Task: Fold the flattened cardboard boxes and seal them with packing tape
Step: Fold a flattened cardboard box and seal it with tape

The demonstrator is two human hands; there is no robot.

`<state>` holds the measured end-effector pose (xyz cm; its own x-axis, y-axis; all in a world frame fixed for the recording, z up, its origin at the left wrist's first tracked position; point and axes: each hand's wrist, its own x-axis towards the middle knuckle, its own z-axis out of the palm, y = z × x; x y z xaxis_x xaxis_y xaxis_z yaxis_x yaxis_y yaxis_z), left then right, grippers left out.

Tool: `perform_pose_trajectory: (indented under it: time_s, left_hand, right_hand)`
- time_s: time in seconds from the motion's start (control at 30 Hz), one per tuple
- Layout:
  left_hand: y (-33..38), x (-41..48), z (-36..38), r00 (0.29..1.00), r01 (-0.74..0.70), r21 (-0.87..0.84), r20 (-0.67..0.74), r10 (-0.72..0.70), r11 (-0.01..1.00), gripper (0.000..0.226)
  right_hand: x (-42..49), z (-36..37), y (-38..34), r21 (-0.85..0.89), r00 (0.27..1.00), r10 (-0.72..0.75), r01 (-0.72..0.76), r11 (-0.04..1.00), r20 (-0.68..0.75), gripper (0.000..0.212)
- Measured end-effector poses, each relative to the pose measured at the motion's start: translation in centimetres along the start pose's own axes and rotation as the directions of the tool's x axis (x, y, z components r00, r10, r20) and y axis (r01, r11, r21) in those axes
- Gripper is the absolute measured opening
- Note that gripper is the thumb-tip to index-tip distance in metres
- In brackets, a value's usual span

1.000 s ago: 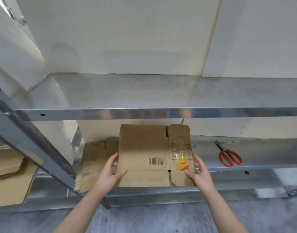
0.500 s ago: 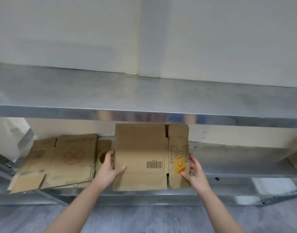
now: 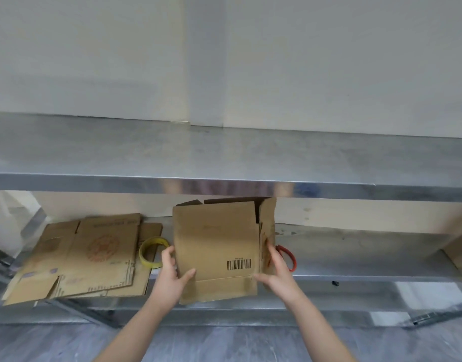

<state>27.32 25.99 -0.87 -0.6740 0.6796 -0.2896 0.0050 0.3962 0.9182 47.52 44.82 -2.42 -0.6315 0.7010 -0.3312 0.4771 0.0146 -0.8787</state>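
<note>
A brown cardboard box (image 3: pixel 217 244) with a barcode stands partly opened on the lower metal shelf (image 3: pixel 355 259), its top flaps up under the shelf above. My left hand (image 3: pixel 172 273) grips its left edge, thumb on the front panel. My right hand (image 3: pixel 274 270) holds the right side panel, thumb on the front by the lower flap crease. A roll of yellowish packing tape (image 3: pixel 152 253) lies just left of the box. A stack of flattened cardboard boxes (image 3: pixel 88 257) lies further left on the same shelf.
Red-handled scissors (image 3: pixel 288 257) lie right of the box, partly hidden behind my right hand. The upper metal shelf (image 3: pixel 224 163) overhangs closely above the box. A white wall is behind, and grey floor (image 3: pixel 224 343) below.
The box was flat against the shelf; now both hands have pushed its sides inward so it has opened into a tube shape and turned. The view shifted left, showing the tape roll and scissors handle.
</note>
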Motion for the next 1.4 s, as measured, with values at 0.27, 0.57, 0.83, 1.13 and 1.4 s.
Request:
perform_pose_trajectory:
  time_s: [0.27,0.57,0.83,1.13,1.4]
  left_hand:
    - [1.1,-1.2,0.8,0.998,-0.062,-0.011,0.017,0.062,0.998,0.044]
    - [3.2,-1.1,0.2,0.996,-0.085,0.017,-0.014,0.085,0.996,0.084]
    - [4.6,-0.9,-0.2,0.987,-0.158,-0.002,-0.042,0.158,0.987,0.077]
    - [4.5,-1.6,-0.3,0.950,-0.298,0.077,-0.072,0.304,0.951,0.065]
    - [6.6,-1.9,-1.3,0.946,-0.315,0.032,-0.066,0.317,0.948,0.048]
  right_hand:
    - [-1.7,0.6,-1.1,0.037,0.989,-0.106,0.110,0.993,-0.100,0.104]
    - [-2.5,0.2,-0.7,-0.055,0.976,-0.130,0.122,0.991,-0.174,0.090]
    - [-2.0,-0.1,-2.8,0.002,0.965,-0.159,0.163,0.987,-0.209,0.088]
    - [-3.8,-1.1,-3.7,-0.030,0.940,-0.274,0.274,0.961,-0.205,0.079]
    - [-4.0,-1.1,-4.7,0.027,0.895,-0.332,0.355,0.934,-0.298,0.065]
